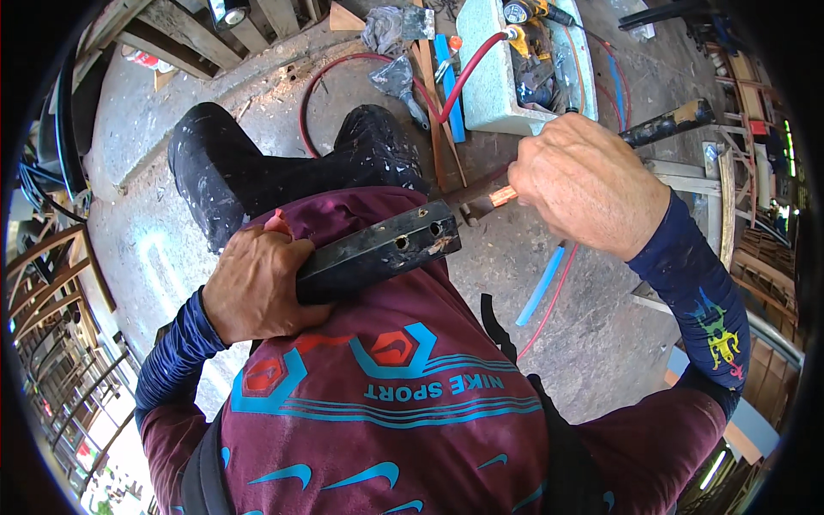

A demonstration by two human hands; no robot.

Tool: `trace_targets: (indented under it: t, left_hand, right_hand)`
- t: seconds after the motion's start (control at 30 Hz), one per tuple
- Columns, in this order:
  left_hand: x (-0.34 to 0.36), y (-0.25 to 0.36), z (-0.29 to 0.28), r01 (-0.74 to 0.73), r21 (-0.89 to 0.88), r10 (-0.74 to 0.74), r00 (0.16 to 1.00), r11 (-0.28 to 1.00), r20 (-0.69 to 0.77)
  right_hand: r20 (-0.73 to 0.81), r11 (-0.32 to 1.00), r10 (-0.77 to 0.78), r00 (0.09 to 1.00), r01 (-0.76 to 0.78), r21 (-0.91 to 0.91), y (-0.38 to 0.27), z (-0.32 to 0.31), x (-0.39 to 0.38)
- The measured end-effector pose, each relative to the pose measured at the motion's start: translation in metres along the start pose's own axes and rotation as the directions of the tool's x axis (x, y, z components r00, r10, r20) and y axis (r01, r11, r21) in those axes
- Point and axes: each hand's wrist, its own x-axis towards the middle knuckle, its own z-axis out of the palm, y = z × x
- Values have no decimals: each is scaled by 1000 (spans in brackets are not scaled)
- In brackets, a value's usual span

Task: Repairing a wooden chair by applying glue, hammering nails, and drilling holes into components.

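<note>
My left hand (262, 279) is wrapped round a black rectangular bar (378, 251), which lies slantwise across my lap. Two round holes show near the bar's right end. In my right fist (588, 184) is a hammer; its dark grip (669, 124) sticks out to the upper right and a short wood-coloured stretch of shaft (504, 196) shows left of the fingers. The hammer's head is blurred and hard to make out. A small pale peg (468, 213) appears close to the bar's right end; I cannot tell whether they touch.
Ahead on the right, a pale foam box (489, 73) holds a yellow power drill (525, 12) and other tools. A red hose (468, 75) curls over the concrete floor (549, 326). Wood strips (429, 94), blue strips (541, 286) and plastic bags (395, 79) lie about. Chair frames (51, 292) stand left.
</note>
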Motion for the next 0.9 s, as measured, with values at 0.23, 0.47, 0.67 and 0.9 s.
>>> trace_targets:
  t: [0.23,0.47,0.67,0.9]
  left_hand:
    - [3,-5,1,-26,-39,26,1000,999,-2]
    - [6,-5,-8,62,-137,-52,996,989,74]
    - [3,-7,-9,114,-144,-94,986,983,140]
    - [4,-29,15,-41,-209,61,994,977,89]
  right_hand:
    - [-53,999,4,999,-6,-35,-7,6,5]
    - [-76,996,48,996,-54,-74,-17,11,6]
    - [-275,994,-16,961,-13,-104,-12,14,0]
    - [101,941,273,957,-287,176,-26,63,-17]
